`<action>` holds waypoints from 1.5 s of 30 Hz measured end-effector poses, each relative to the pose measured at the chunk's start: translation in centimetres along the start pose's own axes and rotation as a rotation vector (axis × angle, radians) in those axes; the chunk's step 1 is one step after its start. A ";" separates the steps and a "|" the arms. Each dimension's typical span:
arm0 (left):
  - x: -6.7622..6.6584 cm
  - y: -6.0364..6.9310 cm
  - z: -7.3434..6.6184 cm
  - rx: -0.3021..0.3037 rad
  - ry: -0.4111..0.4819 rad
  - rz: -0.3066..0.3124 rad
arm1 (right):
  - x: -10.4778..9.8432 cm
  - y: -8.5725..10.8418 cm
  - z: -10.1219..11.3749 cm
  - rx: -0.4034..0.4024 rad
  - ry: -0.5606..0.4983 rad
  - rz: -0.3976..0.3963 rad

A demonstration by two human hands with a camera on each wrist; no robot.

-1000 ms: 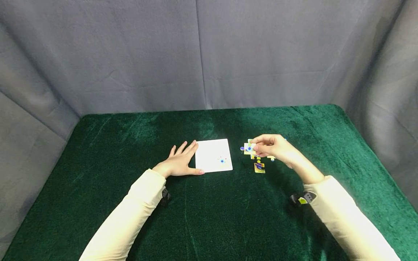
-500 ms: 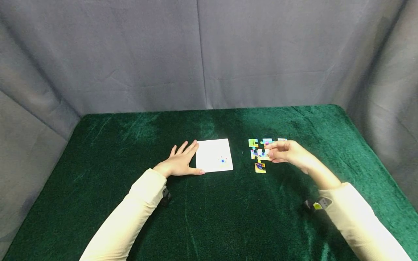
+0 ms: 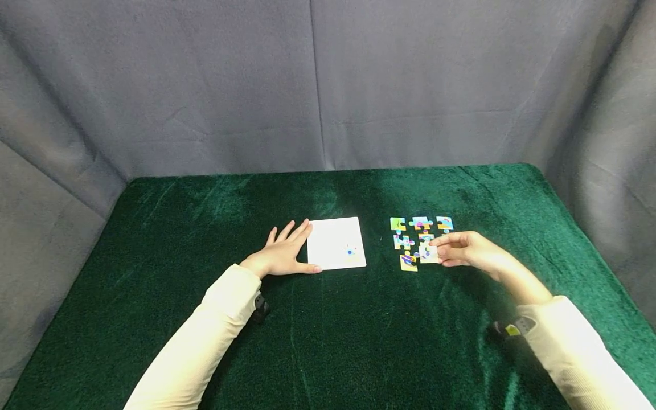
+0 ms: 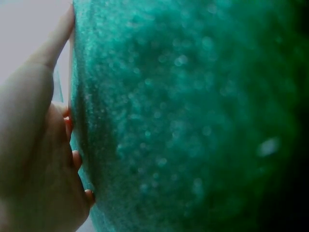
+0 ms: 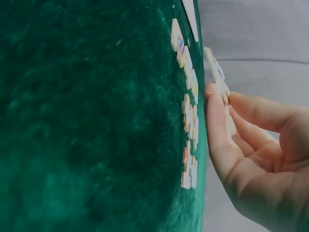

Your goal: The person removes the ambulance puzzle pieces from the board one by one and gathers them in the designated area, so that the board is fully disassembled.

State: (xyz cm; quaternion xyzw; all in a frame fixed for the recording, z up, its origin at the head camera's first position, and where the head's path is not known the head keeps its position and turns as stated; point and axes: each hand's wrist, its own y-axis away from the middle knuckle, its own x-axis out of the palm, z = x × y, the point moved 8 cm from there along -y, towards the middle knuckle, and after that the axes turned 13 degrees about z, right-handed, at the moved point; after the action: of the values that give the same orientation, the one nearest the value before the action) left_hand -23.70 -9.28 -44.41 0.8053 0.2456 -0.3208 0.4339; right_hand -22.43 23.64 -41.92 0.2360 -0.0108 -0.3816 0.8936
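My right hand (image 3: 468, 250) pinches a pale jigsaw piece (image 3: 427, 254) with a small blue mark, held over the lower right of the loose pieces. In the right wrist view the pinched jigsaw piece (image 5: 216, 68) stands clear of the cloth, between thumb and fingertips. Spread out straight, the fingers of my left hand (image 3: 277, 259) touch the left side of a white square board (image 3: 330, 239). A small blue design (image 3: 350, 251) shows near the board's lower right corner. The left wrist view has mostly cloth, with the left hand (image 4: 34, 145) at its edge.
Several loose colourful jigsaw pieces (image 3: 402, 242) lie in rough rows to the right of the board; the held piece and fingers partly cover some. Dark green velvet cloth (image 3: 307, 330) covers the table. A grey curtain (image 3: 230, 85) hangs behind it.
My right hand has carried the pinched jigsaw piece rightward and toward the body, from the left side of the loose pieces to their lower right. The left hand and board have stayed put.
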 end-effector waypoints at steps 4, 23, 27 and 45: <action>0.1 -0.2 0.2 -0.006 -0.006 0.002 | 0.0 0.2 -0.6 0.012 0.001 0.020; 0.0 0.1 0.0 -0.016 -0.009 0.004 | -0.2 0.4 -2.0 0.042 0.012 0.046; 0.0 0.0 0.0 -0.016 -0.010 0.007 | -0.4 0.4 -2.2 0.049 0.029 0.035; 0.0 -0.1 0.0 -0.013 -0.019 -0.002 | -0.9 0.7 -2.3 0.049 0.006 0.031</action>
State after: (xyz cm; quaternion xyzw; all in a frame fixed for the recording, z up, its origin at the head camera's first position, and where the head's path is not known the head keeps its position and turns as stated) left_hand -23.80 -9.24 -44.47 0.7990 0.2442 -0.3273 0.4414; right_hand -22.09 25.65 -43.55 0.2589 -0.0214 -0.3664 0.8934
